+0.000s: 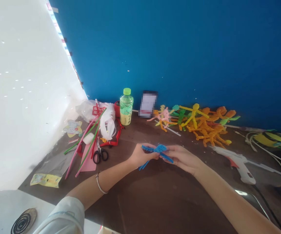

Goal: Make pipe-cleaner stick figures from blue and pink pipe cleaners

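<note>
The left hand (141,156) and the right hand (181,159) are each holding a narrow grip on a blue pipe-cleaner figure (158,149) — it is hanging between the fingertips, above the dark bench (160,201). Black-handled scissors (100,155) are lying nearest the left hand, beside pink and green pipe cleaners (82,145). A white hot glue gun (238,164) is lying off to the right — and orange and yellow pipe-cleaner figures (208,128) are heaping up against the blue wall (179,48).
</note>
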